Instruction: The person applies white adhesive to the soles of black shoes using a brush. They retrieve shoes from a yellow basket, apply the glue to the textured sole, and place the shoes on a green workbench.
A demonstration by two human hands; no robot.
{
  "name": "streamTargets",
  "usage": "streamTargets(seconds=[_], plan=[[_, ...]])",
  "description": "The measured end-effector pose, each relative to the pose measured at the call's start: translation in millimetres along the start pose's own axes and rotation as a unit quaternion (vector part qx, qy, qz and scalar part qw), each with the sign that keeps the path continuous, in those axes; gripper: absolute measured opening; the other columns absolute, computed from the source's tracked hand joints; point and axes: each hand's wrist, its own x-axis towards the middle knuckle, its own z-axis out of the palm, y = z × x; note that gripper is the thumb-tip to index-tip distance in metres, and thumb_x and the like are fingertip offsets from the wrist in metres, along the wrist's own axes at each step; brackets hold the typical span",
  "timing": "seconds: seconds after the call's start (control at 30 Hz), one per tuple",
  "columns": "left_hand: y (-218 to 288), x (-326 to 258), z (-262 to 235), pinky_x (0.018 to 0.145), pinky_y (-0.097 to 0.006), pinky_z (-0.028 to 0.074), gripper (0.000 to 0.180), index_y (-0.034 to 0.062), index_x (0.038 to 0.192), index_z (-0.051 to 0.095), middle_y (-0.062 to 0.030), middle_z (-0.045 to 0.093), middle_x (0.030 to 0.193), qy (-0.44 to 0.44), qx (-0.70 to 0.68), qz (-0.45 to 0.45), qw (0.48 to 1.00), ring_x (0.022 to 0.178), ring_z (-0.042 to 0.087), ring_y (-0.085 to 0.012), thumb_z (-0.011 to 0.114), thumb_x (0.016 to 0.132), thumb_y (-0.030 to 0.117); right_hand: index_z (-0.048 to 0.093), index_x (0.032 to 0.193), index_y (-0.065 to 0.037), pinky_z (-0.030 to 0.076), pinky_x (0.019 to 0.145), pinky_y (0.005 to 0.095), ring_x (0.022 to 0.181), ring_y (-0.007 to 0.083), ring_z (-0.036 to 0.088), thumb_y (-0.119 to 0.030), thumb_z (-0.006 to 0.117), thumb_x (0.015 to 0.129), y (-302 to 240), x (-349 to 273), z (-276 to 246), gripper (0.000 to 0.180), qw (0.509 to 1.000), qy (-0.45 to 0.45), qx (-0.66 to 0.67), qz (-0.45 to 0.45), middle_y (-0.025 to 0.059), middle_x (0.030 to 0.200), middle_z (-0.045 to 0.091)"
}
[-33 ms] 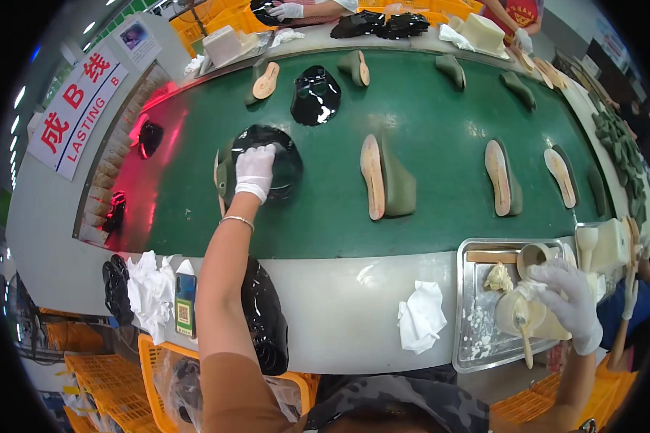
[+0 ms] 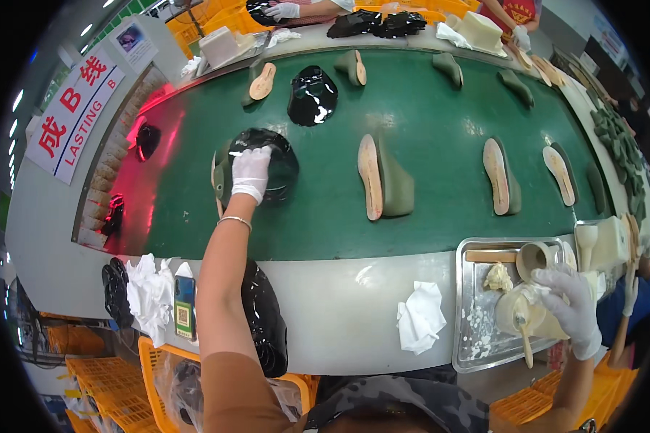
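My left hand (image 2: pixel 250 173), in a white glove, reaches over the green belt. Its fingers are closed on a glossy black shoe upper (image 2: pixel 282 162) lying flat there. Partly behind that wrist, a green shoe last (image 2: pixel 222 180) lies on its side. My right hand (image 2: pixel 570 307), also gloved, hovers at the metal tray's right side, fingers apart and curved beside a pale glue pot (image 2: pixel 509 310). A brush (image 2: pixel 527 346) leans in the pot, handle toward me. Whether the fingertips touch the pot's rim is hard to make out.
Green lasts with tan insoles (image 2: pixel 369 177) lie along the belt (image 2: pixel 325 238). Another black upper (image 2: pixel 313 94) lies farther back. On my side are a metal tray (image 2: pixel 473 353), white cloth (image 2: pixel 421 317), phone (image 2: pixel 185 307) and black upper (image 2: pixel 267 325). Co-workers' gloved hands (image 2: pixel 282 11) show across the belt.
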Motion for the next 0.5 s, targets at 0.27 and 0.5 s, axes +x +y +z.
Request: streamTargets(seconds=[0.27, 0.5], plan=[[-32.3, -36.6, -0.1, 0.079, -0.04, 0.05, 0.029, 0.0114, 0.107, 0.06, -0.0065, 0.062, 0.104, 0.002, -0.066, -0.058, 0.996, 0.095, 0.059, -0.0277, 0.053, 0.08, 0.006, 0.064, 0.105, 0.001, 0.046, 0.072, 0.0294, 0.081, 0.0211, 0.058, -0.005, 0.066, 0.075, 16.3, -52.8, 26.2, 0.031, 0.994, 0.086, 0.06, 0.04, 0.0115, 0.093, 0.06], [-52.6, -137.4, -92.4, 0.086, -0.03, 0.049, 0.028, -0.0001, 0.114, 0.059, -0.0129, 0.065, 0.105, 0.015, -0.391, -0.15, 0.908, 0.095, 0.063, -0.0219, 0.054, 0.086, 0.002, 0.064, 0.106, 0.0, 0.047, 0.074, 0.0306, 0.085, 0.025, 0.06, -0.005, 0.066, 0.075, 15.5, -79.7, 67.1, 0.031, 0.995, 0.027, 0.097, 0.02, 0.0143, 0.092, 0.062]])
